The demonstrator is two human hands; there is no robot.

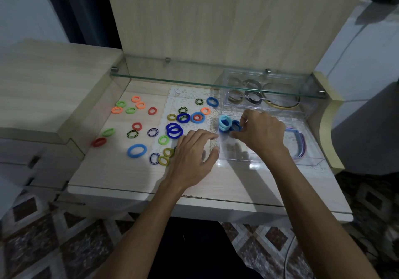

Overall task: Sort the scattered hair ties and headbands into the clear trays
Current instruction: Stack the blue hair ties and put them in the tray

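Loose hair ties point(136, 127) lie scattered leftward on the desk; the left hand point(194, 155) rests spread, empty. The right hand point(262, 131) seemingly pinches a dark blue tie point(235, 125) standing inside the near clear tray point(237, 160); released carelessly, the upright stack topples.

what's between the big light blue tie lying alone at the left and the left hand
In the head view, two ties: a dark striped tie and an olive tie, between light blue tie and left hand.

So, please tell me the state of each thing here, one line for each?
Left hand: open, fingers resting on the table.
Right hand: pinching dark blue hair ties inside the near tray.
Near tray: partly filled.
Far tray: holds rings and headbands.
Loose hair ties: scattered, unsorted.
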